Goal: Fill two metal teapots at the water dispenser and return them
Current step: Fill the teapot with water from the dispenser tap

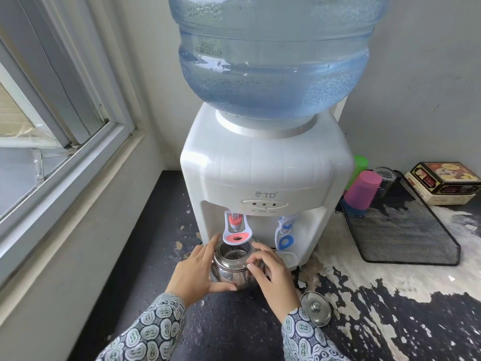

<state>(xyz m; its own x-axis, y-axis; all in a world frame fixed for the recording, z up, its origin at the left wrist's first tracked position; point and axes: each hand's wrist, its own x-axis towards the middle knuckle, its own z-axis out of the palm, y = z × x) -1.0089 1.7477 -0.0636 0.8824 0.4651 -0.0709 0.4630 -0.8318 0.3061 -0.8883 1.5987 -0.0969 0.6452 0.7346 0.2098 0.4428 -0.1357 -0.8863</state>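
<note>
Dark countertop with worn, flaking pale patches fills the lower frame, bounded by a white-framed window at the left and a pale wall behind. At centre stands a white plastic tabletop water dispenser carrying an inverted blue translucent water bottle at the top of the frame. Its red-tipped tap with a pink paddle lever hangs left of a blue tap with a blue paddle lever.

Directly below the red tap sits a round, polished metal teapot, lid off, with a perforated strainer visible in its open mouth. The left hand cups the teapot's left side, fingers spread along the body and thumb beneath. The right hand curls against the teapot's right side, fingertips at the rim. Both forearms wear patterned sleeves.

A round metal lid with a knob lies on the counter at lower right of the teapot. At the right of the frame, a black wire-mesh tray holds an inverted pink plastic cup; a printed cardboard box rests beside it.
</note>
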